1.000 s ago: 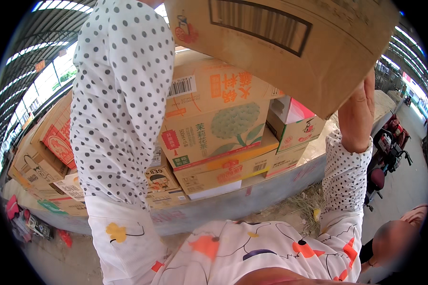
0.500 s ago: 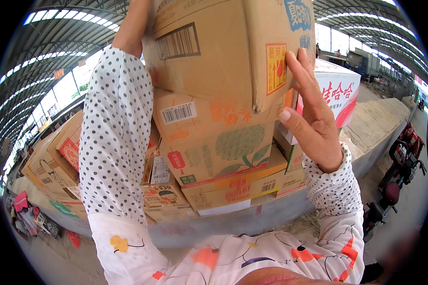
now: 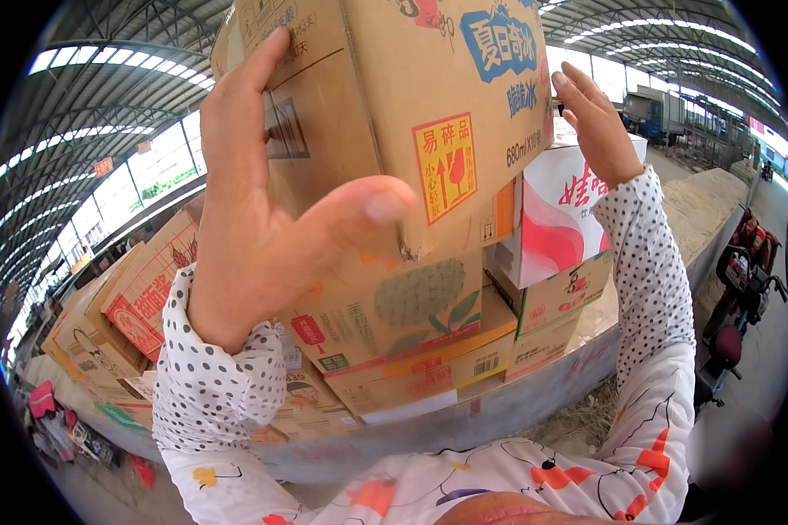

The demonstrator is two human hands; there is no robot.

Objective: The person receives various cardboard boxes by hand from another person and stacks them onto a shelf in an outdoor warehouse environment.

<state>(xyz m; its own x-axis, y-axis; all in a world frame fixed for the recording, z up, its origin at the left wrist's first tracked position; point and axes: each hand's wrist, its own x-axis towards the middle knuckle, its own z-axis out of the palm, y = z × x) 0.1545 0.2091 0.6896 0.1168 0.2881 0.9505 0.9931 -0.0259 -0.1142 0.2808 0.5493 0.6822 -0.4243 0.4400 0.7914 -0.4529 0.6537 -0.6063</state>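
Observation:
A large brown cardboard carton [image 3: 451, 96] sits turned at an angle on top of a stack of cartons. Its near corner points toward me, and a yellow fragile label with red print is on its front. My left hand [image 3: 258, 219] lies against the carton's left side, fingers stretched and thumb spread out in front of the corner. Beside the carton's right edge is my right hand [image 3: 597, 122], its fingers extended; whether they touch it I cannot tell. Directly below is a carton printed with a green round shape [image 3: 418, 293].
A white and red carton [image 3: 556, 214] stands on others to the right. More cartons [image 3: 140, 302] are stacked at the left. All rest on a concrete ledge [image 3: 534, 394]. A scooter [image 3: 727, 346] is parked at the right, a truck [image 3: 652, 112] farther back.
The top carton has turned, so its printed front now faces me more. My left hand has come from its far left side to nearer me; my right hand has moved up and right.

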